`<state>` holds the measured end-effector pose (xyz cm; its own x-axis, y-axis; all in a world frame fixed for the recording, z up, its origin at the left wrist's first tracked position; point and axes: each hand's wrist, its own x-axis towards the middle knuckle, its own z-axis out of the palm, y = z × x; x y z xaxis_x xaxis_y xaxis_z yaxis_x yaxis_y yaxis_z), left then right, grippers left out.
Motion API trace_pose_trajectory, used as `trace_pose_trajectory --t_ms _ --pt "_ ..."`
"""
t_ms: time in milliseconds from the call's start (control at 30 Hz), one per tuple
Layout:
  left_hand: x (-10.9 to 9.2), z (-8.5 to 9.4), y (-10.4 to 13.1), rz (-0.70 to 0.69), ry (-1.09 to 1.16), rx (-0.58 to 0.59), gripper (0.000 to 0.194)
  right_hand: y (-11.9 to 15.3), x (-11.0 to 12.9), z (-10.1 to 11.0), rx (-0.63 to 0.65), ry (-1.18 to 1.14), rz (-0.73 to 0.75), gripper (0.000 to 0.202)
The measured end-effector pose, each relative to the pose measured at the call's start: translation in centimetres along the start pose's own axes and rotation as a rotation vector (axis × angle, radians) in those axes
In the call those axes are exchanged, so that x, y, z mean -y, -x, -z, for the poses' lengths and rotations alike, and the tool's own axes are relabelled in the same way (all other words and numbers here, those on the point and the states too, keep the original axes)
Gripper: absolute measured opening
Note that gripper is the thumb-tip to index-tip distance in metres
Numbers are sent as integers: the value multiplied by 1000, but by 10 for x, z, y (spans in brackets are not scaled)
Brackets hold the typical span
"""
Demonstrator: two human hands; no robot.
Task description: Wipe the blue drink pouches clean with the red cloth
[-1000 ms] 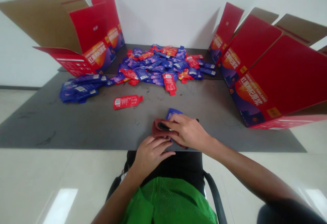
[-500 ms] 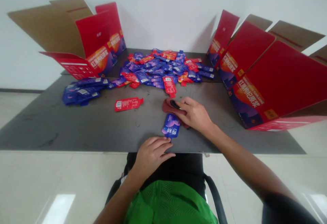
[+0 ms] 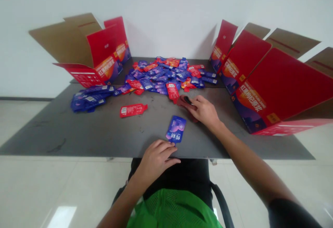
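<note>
A blue-purple spouted pouch (image 3: 176, 129) lies flat near the front edge, its spout end toward me. My left hand (image 3: 158, 157) rests at the table edge with fingers stretched out and thumb apart, fingertips touching the spout end. My right hand (image 3: 205, 112) is closed on a reddish-brown cloth (image 3: 183, 102), and a small black object (image 3: 187, 99) shows on top of the cloth by the fingers. The cloth is beyond the blue pouch and to its right, close to a red pouch (image 3: 172, 92) at the pile's front. Another red pouch (image 3: 133, 110) lies alone to the left.
A heap of blue and red pouches (image 3: 158, 77) spreads along the back of the grey table (image 3: 104, 134). Several blue pouches (image 3: 90, 99) are stacked at left. Open red cartons stand at the left (image 3: 104, 53) and right (image 3: 260, 89), flaps up.
My right hand has moved the cloth away from the blue pouch, right and slightly farther back, uncovering the pouch's far end. My left hand stays at the spout. The view has tilted slightly.
</note>
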<state>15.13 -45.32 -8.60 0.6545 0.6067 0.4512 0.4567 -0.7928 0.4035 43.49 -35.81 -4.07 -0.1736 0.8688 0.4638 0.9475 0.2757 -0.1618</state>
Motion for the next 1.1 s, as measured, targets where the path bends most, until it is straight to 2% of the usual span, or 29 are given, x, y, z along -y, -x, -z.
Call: trace_pose_trajectory --t_ms 67,167,267,367,433,567,633,767,867,1000,1100 --pt "-5 4 -9 41 -42 19 39 6 -5 6 -133 -60 -50 35" --pt "-10 0 -23 162 -136 -36 40 16 -11 8 -251 -144 -104 34" --pt "-13 -10 -36 284 -228 -43 60 20 -22 6 -327 -193 -158 34" --pt "-18 -15 -50 376 -308 42 74 20 -34 2 -381 -225 -188 34" --pt "-23 -12 -61 416 -353 120 69 19 -42 0 -402 -231 -208 33" --pt "-28 5 -83 454 -386 292 34 20 -50 -5 -407 -259 -241 34" --pt "-23 12 -91 471 -383 342 26 20 -52 -7 -404 -276 -246 35" --pt "1 28 -94 461 -397 348 23 21 -55 -8 -384 -289 -237 36" --pt "27 48 -86 431 -402 324 21 22 -57 -9 -360 -283 -238 37" --pt "74 94 -68 483 -486 187 31 22 -58 -8 -348 -291 -244 42" --pt "122 135 -55 592 -612 34 42 21 -58 -8 -342 -305 -244 43"
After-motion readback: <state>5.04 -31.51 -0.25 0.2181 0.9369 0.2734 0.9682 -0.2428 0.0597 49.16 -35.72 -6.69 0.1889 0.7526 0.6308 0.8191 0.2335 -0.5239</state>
